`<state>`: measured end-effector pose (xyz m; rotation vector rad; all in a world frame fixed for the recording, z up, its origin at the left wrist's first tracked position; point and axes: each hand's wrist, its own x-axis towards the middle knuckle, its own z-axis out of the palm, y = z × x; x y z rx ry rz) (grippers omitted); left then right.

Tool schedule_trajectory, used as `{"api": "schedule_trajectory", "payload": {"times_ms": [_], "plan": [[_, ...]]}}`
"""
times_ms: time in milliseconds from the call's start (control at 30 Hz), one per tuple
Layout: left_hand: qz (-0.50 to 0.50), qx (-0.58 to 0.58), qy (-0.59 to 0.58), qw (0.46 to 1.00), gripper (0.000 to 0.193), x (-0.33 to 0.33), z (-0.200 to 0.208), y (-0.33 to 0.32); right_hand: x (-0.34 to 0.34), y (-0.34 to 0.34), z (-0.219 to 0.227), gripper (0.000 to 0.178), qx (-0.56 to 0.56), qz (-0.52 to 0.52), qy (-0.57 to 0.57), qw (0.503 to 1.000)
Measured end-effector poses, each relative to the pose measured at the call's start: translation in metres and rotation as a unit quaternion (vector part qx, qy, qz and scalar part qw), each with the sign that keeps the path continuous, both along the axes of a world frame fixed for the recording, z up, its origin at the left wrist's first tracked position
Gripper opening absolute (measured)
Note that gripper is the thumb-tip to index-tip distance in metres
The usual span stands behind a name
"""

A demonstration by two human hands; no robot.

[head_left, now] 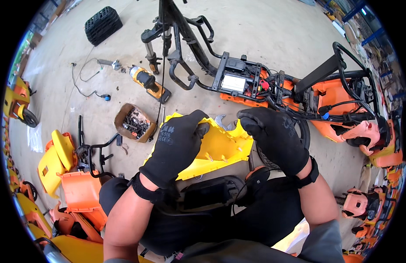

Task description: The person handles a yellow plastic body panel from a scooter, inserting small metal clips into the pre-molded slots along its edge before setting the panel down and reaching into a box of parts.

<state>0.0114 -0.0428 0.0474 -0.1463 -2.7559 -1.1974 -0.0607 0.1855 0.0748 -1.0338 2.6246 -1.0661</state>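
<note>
The yellow panel is right of the cardboard box, its far edge pinched by the left hand and, farther from the box, the right hand. The step seems to be steadying the panel; the next move likely calls for even, two-handed control.

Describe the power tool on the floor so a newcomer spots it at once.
Find the big black vehicle frame at the top of the view. Just below its left end, on the grey floor, lies the power tool, above a brown box. Its yellow-and-black body sets it apart from that box and the all-yellow panel being held.
</note>
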Motion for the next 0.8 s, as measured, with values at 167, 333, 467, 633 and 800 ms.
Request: {"api": "schedule_trajectory", "payload": {"times_ms": [167, 333, 467, 633, 800], "plan": [[-0.070, 0.086, -0.001, 0.994, 0.030, -0.006, 0.002, -0.001, 0.001, 0.010, 0.008, 0.017, -0.021, -0.019, -0.143, 0.989], [-0.100, 0.116, 0.011, 0.988, 0.031, -0.007, 0.008, 0.001, -0.003, 0.016, 0.008, 0.018, -0.020, -0.018, -0.062, 0.998], [-0.120, 0.150, 0.017, 0.981, 0.028, -0.010, 0.006, 0.000, -0.007, 0.025, -0.006, 0.018, 0.020, -0.022, 0.066, 0.997], [-0.072, 0.204, -0.057, 0.975, 0.028, -0.009, 0.003, -0.005, -0.008, 0.027, 0.003, 0.026, 0.093, 0.022, 0.030, 0.995], [-0.067, 0.288, -0.111, 0.949, 0.037, -0.010, 0.008, -0.008, -0.008, 0.025, -0.013, 0.027, 0.125, 0.091, 0.102, 0.983]]}}
